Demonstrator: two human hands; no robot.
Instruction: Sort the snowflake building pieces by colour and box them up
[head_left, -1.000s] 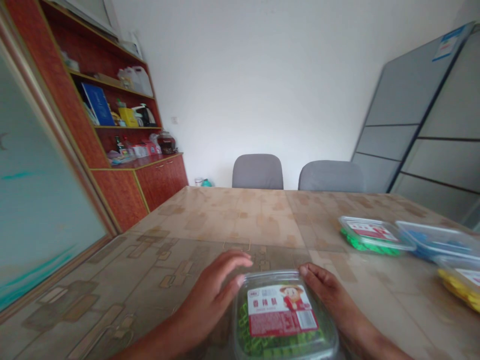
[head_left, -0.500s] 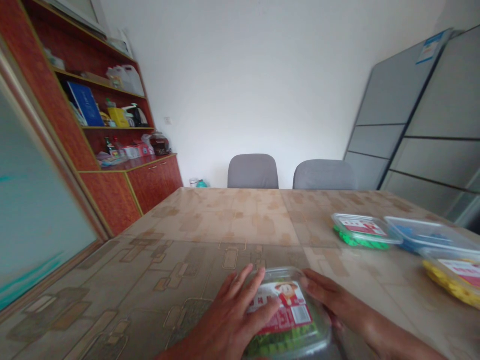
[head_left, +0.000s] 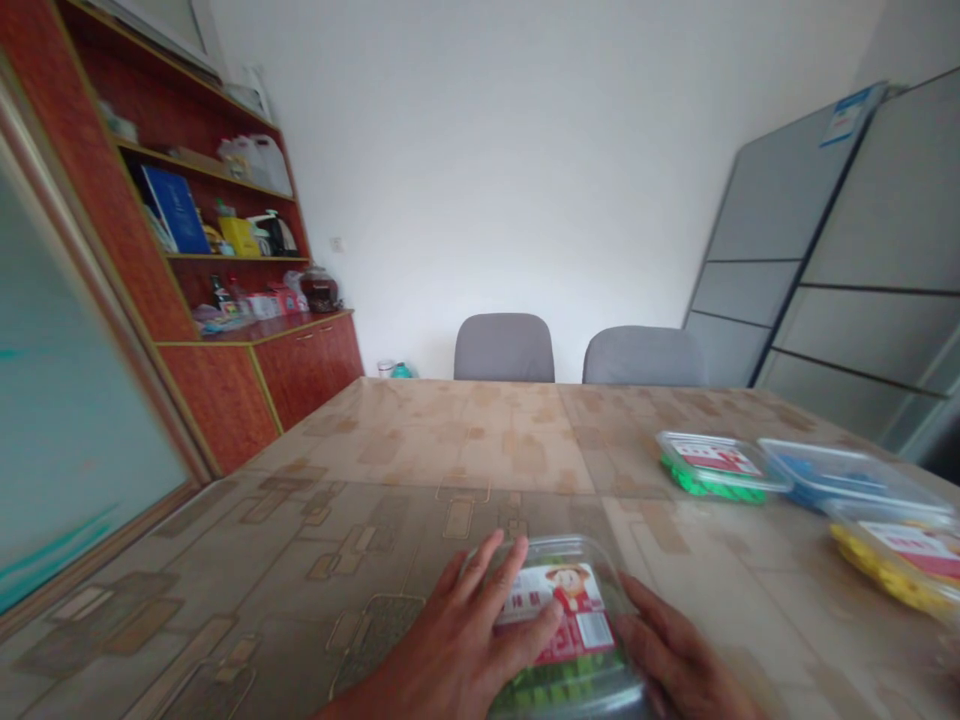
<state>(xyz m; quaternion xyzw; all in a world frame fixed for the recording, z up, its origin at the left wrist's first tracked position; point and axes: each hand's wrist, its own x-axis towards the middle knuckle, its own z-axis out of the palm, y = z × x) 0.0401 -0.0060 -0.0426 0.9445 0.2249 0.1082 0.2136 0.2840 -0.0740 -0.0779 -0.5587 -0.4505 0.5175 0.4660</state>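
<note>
A clear plastic food box with light green pieces inside lies in front of me on the table. Its lid carries a red and white label with a cartoon figure in a hat. Across the left part of the lid rests my left hand, palm down, fingers spread, thumb over the label. My right hand is curled around the box's right edge, its thumb near the rim and some fingertips hidden.
To the right on the patterned tablecloth stand a box of bright green pieces, a box with blue content and a box of yellow pieces. Two grey chairs are behind the table; a red-brown cabinet stands left.
My right hand has slid from the box's far right corner toward me along its right side. My left hand stays on the lid. The view has shifted slightly.
</note>
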